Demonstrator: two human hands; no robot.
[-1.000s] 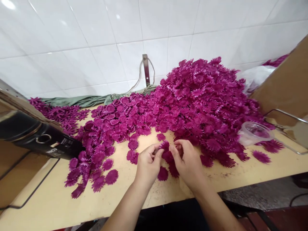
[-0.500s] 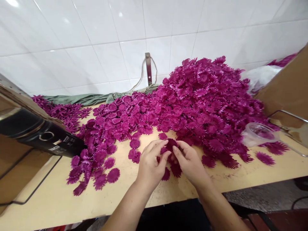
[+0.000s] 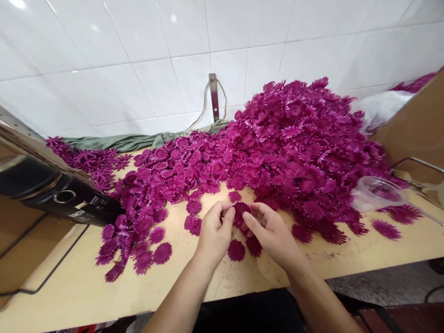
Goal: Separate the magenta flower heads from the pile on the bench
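Observation:
Between my two hands is a magenta flower piece [image 3: 242, 213], round with a notched petal edge. My left hand [image 3: 217, 229] pinches its left side between thumb and fingers. On the right side, my right hand [image 3: 272, 231] grips it with the thumb on top and the fingers behind. Just below, another flower piece [image 3: 236, 250] lies flat on the table, and one more [image 3: 254, 246] lies partly under my right hand. A large heap of the same flower pieces [image 3: 287, 134] rises behind and to the right of my hands.
A black bottle [image 3: 76, 196] leans at the left beside a cardboard box [image 3: 21, 240]. Star-shaped magenta pieces [image 3: 100, 166] lie behind it. On the right stand a clear plastic cup [image 3: 378, 192] and another cardboard box [image 3: 416, 134]. The tabletop [image 3: 194, 277] ends near my forearms.
Both hands have shifted slightly apart, and the held flower piece now shows more of its face. The flower piece below the left hand is now more fully visible.

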